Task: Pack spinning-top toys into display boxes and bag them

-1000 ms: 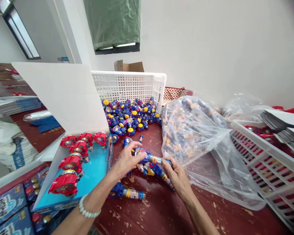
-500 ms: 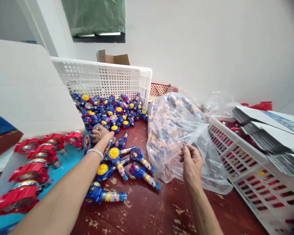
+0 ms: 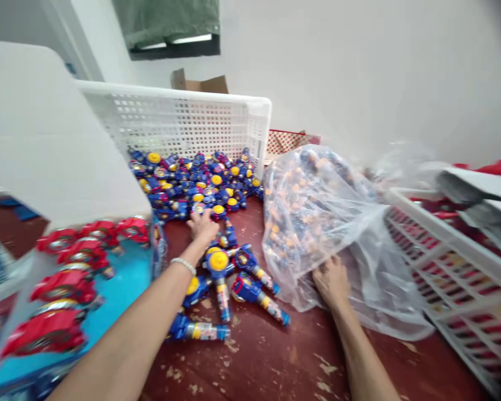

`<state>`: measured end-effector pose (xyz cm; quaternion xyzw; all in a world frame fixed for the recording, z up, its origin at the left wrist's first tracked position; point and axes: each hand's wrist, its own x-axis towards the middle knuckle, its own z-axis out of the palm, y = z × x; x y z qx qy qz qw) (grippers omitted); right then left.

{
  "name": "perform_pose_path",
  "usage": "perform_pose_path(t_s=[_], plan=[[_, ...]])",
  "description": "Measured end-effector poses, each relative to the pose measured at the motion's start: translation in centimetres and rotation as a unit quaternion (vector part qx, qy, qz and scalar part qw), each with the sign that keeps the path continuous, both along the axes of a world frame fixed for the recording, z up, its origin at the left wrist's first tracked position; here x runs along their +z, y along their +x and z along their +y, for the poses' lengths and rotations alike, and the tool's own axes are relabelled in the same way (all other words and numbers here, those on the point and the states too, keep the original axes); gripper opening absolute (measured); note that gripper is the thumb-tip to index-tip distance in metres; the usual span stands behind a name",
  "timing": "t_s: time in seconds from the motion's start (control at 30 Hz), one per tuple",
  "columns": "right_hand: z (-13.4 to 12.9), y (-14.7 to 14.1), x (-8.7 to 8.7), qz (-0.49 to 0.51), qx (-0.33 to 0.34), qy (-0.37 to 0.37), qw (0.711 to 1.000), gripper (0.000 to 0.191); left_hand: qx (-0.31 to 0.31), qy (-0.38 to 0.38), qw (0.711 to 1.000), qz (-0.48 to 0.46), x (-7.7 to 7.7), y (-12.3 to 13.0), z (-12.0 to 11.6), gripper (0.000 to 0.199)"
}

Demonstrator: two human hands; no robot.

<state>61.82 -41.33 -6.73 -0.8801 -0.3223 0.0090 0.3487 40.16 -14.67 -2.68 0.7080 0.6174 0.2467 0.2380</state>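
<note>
My left hand (image 3: 202, 226), with a pale bead bracelet on the wrist, reaches to the near edge of a heap of blue toys (image 3: 209, 189) with round yellow discs. Its fingers are apart and touch the front toys; no toy is visibly gripped. Just below it, several blue toys with clear, printed tubes (image 3: 223, 301) lie loose on the table. My right hand (image 3: 333, 280) is at the edge of a translucent plastic bag (image 3: 304, 217) filled with more blue toys. Its fingers are closed on the bag's edge, the tips partly hidden by the film.
A white perforated crate (image 3: 192, 100) lies tipped behind the heap. At left, a box with a raised white flap (image 3: 58, 139) holds a row of red toys (image 3: 62, 284) on a blue tray. Another white crate (image 3: 451, 267) with red items and grey-edged cards stands at right, on the worn red table (image 3: 275, 356).
My left hand has moved right along the front of the heap, and its fingers have spread. My right hand has shifted slightly right and down to the bag's edge. The view has turned a little.
</note>
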Motion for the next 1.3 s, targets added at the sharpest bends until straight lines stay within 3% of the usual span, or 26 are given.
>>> perform_pose_path(t_s=[0.07,0.17,0.3,0.47,0.63,0.77,0.93,1.03,1.13,1.23,1.3], plan=[[1.1,0.0,0.1,-0.037,0.014,-0.066,0.997,0.052,-0.055,0.006,0.998,-0.012,-0.5,0.7,-0.2,0.028],[2.8,0.4,0.2,-0.083,0.009,-0.146,0.986,0.053,-0.092,0.007,0.994,-0.053,-1.3,1.4,-0.5,0.022],[4.0,1.2,0.8,-0.066,-0.005,-0.152,0.986,0.062,-0.083,-0.026,0.982,-0.167,-1.1,1.4,-1.5,0.022],[3.2,1.8,0.6,-0.117,0.033,-0.115,0.986,0.051,-0.039,-0.096,0.926,-0.362,1.5,0.1,-1.6,0.025],[-0.1,1.0,-0.3,-0.122,0.030,-0.128,0.984,0.037,-0.036,-0.208,0.828,-0.519,5.6,-1.5,-2.1,0.023],[-3.8,-0.7,-0.3,-0.143,0.017,-0.122,0.982,0.034,-0.093,-0.292,0.765,-0.566,7.3,-2.6,-5.8,0.027],[-5.9,-3.0,0.2,-0.129,0.054,-0.126,0.982,0.045,-0.136,-0.383,0.725,-0.557,6.8,-4.1,-12.6,0.031],[-6.0,-3.2,0.4,-0.098,0.069,-0.109,0.987,0.040,-0.137,-0.420,0.720,-0.535,6.2,-5.3,-15.9,0.034],[-6.6,-2.8,1.6,-0.048,0.088,-0.058,0.993,0.032,-0.144,-0.413,0.741,-0.509,5.8,-6.5,-18.1,0.037],[-7.7,-3.6,4.3,0.035,0.157,0.017,0.987,0.031,-0.157,-0.392,0.753,-0.505,5.8,-7.2,-19.5,0.037],[-8.2,-5.4,6.4,0.159,0.238,0.097,0.953,0.030,-0.159,-0.382,0.752,-0.513,6.0,-7.4,-20.1,0.037]])
